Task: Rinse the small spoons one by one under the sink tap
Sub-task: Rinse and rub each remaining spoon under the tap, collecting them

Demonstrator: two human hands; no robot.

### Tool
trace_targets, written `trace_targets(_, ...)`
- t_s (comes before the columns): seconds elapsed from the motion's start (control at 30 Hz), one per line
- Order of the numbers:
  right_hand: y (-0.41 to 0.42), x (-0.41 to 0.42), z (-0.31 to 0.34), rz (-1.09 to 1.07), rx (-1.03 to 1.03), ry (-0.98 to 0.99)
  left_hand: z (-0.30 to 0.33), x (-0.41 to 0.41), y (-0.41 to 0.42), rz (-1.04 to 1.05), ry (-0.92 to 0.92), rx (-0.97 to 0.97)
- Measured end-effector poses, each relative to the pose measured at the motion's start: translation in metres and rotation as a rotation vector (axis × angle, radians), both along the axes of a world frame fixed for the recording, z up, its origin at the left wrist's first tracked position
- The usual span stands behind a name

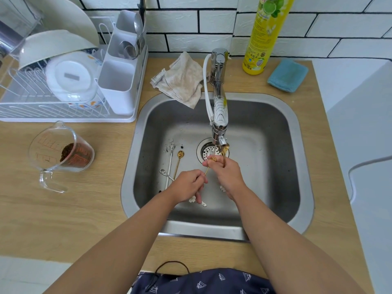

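Spoon [225,150] of gold colour sits under the tap [219,115], its bowl just below the spout and over the drain [204,151] in the middle of the sink [275,132]. My right hand [226,174] pinches its thin handle. My left hand [187,184] curls round a second gold spoon [212,161] whose bowl touches my right fingertips, and it grips some white handles [201,201] too. On the sink floor towards its left wall lie three more spoons: one gold [179,160], one long white [170,160], one short silver [164,173]. On the counter beyond the sink's left edge stands a glass measuring jug [61,153] with brown grounds, and a cloth [182,79] hangs over the back rim.
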State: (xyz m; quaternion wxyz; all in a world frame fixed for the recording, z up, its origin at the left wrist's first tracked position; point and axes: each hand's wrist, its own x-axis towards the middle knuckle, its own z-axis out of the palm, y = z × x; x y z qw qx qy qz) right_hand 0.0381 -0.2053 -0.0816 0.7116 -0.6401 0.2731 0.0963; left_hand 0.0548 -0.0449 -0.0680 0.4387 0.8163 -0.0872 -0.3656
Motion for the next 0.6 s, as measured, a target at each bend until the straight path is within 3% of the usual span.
trace_targets(0.13,0.0009,0.0005,0.0016,-0.018,-0.120,0.005,0.0009,-0.0028,-0.0066,-0.036,-0.008,-0.014)
trace_targets(0.27,-0.0004,0.0010,0.0043,0.055,0.016,0.031,0.0003,-0.0013,-0.0014,0.006,0.025,-0.013)
trace_targets(0.43,-0.0027,0.0006,0.0059,0.042,0.282,0.048,0.0046,-0.0005,-0.0035,0.168,0.216,-0.135)
trace_targets(0.6,-0.0063,0.0014,0.0032,-0.060,0.198,0.081,0.0086,0.0037,-0.0016,0.186,0.366,-0.190)
